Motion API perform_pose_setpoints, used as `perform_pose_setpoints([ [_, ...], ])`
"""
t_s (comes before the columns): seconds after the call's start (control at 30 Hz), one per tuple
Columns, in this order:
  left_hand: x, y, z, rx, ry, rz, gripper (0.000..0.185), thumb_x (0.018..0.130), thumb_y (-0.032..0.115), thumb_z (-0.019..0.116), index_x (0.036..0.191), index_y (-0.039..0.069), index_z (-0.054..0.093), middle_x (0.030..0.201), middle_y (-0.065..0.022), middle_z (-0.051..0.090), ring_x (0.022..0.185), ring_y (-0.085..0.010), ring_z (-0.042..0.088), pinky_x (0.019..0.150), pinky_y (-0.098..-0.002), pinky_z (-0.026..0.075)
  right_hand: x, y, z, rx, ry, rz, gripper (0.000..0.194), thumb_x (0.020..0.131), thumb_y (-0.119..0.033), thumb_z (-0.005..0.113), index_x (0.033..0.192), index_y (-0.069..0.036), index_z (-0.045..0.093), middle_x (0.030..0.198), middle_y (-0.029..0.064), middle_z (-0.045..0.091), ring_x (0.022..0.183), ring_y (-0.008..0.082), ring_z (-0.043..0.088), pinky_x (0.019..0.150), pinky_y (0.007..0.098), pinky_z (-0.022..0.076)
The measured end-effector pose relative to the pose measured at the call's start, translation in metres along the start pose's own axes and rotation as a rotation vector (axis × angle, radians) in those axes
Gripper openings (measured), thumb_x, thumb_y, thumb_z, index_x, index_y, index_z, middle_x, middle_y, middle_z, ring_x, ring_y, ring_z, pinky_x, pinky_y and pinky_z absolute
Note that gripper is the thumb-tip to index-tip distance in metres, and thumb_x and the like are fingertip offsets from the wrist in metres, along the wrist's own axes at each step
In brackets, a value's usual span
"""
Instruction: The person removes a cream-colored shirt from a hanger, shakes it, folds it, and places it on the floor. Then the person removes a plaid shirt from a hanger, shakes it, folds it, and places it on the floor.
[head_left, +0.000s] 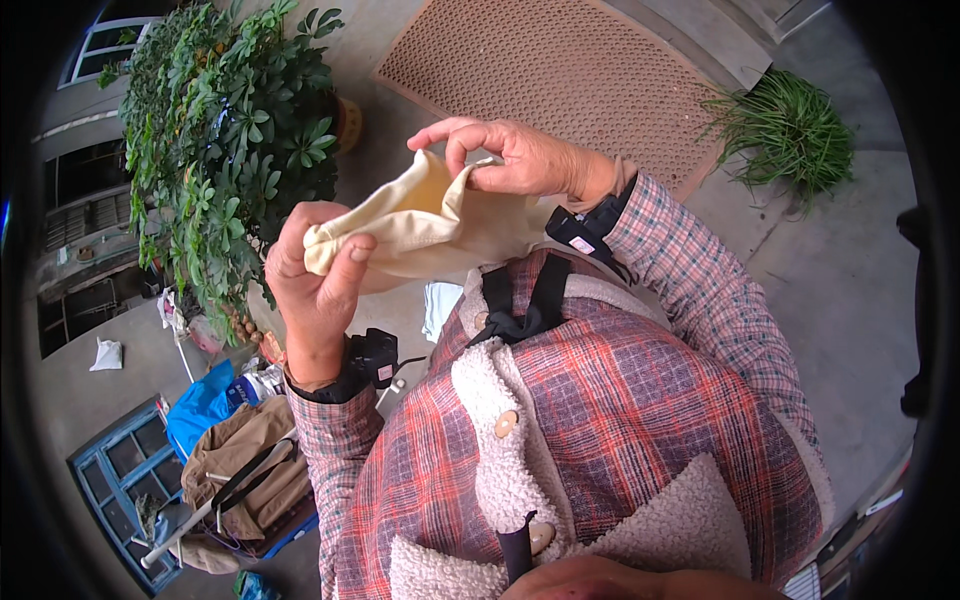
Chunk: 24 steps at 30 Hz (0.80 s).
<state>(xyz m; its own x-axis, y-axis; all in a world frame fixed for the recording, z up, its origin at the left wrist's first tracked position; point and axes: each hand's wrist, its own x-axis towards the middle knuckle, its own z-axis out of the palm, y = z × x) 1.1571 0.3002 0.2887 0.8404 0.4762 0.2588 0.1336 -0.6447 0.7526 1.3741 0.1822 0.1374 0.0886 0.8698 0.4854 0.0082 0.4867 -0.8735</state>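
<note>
A piece of pale yellow cloth (487, 225) with a stitched, folded edge is stretched between both hands in front of the chest. My left hand (315, 285) pinches one bunched end of that edge, thumb on the near side. At the other end, my right hand (517, 161) grips the rim between thumb and bent fingers, with one finger extended over it. Between the hands the rim gapes, showing a deeper yellow inside. The lower part of the cloth hangs beside a plaid vest (645, 360) with fleece trim and a black tie.
A brown perforated mat (555, 75) lies on the concrete floor beyond the hands. A leafy potted plant (232, 127) stands at left, a grassy plant (795, 135) at right. At lower left, a brown garment (244, 465) and a blue bag (199, 409) are on or by a rack.
</note>
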Motion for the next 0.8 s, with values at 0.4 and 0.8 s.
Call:
perform_pose_setpoints([
  [0.4, 0.006, -0.034, -0.022, 0.554, -0.079, -0.105, 0.029, 0.076, 0.009, 0.082, 0.099, 0.005, 0.064, 0.074, -0.0022, 0.063, 0.068, -0.0063, 0.056, 0.063, -0.0221, 0.047, 0.005, -0.013, -0.018, -0.021, 0.379, 0.131, 0.011, 0.09, -0.009, 0.057, 0.099, -0.004, 0.061, 0.087, -0.0011, 0.062, 0.083, 0.0069, 0.057, 0.075, 0.0259, 0.0488],
  [0.8, -0.029, 0.052, -0.059, 0.606, -0.223, 0.146, 0.021, 0.076, 0.02, 0.062, 0.087, 0.002, 0.066, 0.078, -0.0108, 0.065, 0.07, -0.0216, 0.065, 0.068, -0.0328, 0.049, -0.026, -0.128, -0.026, -0.321, 0.002, 0.077, 0.011, 0.09, -0.005, 0.057, 0.1, -0.003, 0.062, 0.088, 0.008, 0.065, 0.079, 0.0189, 0.063, 0.069, 0.0307, 0.0504],
])
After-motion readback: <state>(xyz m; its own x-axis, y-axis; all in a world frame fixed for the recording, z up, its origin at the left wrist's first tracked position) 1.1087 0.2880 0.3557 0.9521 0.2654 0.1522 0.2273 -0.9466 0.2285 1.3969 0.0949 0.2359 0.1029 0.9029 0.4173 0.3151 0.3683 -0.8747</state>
